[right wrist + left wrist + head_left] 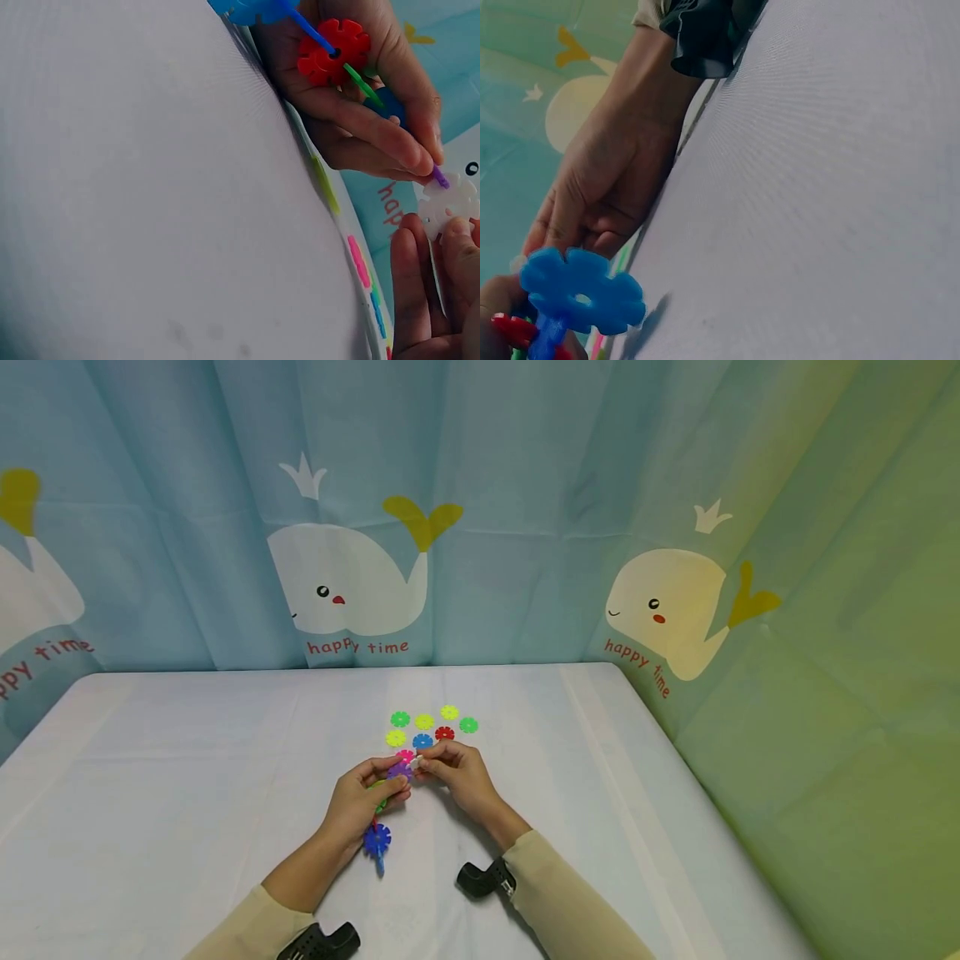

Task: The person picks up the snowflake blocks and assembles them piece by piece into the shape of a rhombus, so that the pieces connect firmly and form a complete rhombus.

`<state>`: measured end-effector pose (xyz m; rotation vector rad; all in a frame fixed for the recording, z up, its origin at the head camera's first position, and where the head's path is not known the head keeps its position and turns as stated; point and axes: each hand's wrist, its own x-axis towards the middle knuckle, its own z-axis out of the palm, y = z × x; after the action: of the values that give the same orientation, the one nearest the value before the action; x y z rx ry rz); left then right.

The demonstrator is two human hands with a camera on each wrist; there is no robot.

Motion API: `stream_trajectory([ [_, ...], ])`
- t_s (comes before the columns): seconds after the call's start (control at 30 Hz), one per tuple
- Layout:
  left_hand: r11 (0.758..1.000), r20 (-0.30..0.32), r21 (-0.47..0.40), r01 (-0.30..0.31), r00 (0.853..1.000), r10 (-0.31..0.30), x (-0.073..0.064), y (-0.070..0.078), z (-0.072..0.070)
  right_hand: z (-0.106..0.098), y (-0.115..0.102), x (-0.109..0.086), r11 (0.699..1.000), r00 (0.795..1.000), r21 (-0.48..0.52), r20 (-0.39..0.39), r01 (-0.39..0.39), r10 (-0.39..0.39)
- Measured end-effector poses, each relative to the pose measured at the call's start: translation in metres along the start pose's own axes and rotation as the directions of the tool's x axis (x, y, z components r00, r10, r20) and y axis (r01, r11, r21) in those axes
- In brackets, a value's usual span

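My left hand (366, 797) grips a chain of slotted snowflake discs. A purple disc (400, 772) is at its upper end, and a green disc (380, 795) is partly covered by the fingers. Lower hang a dark blue disc (377, 839) and a light blue disc (581, 291), with a red disc (334, 52) further up the chain. My right hand (463, 779) pinches a white disc (450, 201) between thumb and fingers. In the right wrist view, the white disc touches the edge of the purple disc (441, 178); how deep their slots engage is unclear.
Beyond the hands, several loose discs lie on the white table (187, 793), among them a red disc (445, 733), a blue disc (423, 741), a green disc (468, 725) and a pink disc (405, 756). A whale-print curtain (510, 527) hangs behind the table.
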<state>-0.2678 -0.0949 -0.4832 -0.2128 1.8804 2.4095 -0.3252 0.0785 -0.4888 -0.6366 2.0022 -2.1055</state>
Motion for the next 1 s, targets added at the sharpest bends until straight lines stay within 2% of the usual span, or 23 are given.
stream_trajectory([
  [0.23,0.999,-0.003,-0.052,0.013,1.0,-0.013,-0.0001,0.0018,-0.0004,0.0026,-0.001,-0.0006,1.0,1.0,0.003,-0.017,0.013,-0.013],
  [0.47,0.998,-0.016,-0.056,0.013,1.0,-0.014,-0.0012,0.0032,0.0006,0.0041,-0.0026,-0.0006,0.999,0.999,-0.009,-0.022,0.039,-0.039],
  [0.7,0.998,0.001,-0.055,0.007,1.0,-0.007,-0.0009,0.0024,-0.0014,0.0071,-0.0034,-0.0014,0.998,0.998,-0.024,-0.038,0.058,-0.059],
  [0.83,1.0,0.028,-0.023,0.021,0.999,-0.021,0.0006,0.0035,-0.0021,0.007,-0.0017,-0.001,0.998,0.998,-0.02,-0.033,0.055,-0.056],
  [1.0,0.999,0.112,0.039,0.022,0.993,-0.026,0.0034,0.0043,-0.0044,0.0053,0.0003,-0.0012,0.997,0.997,-0.038,-0.037,0.063,-0.064],
])
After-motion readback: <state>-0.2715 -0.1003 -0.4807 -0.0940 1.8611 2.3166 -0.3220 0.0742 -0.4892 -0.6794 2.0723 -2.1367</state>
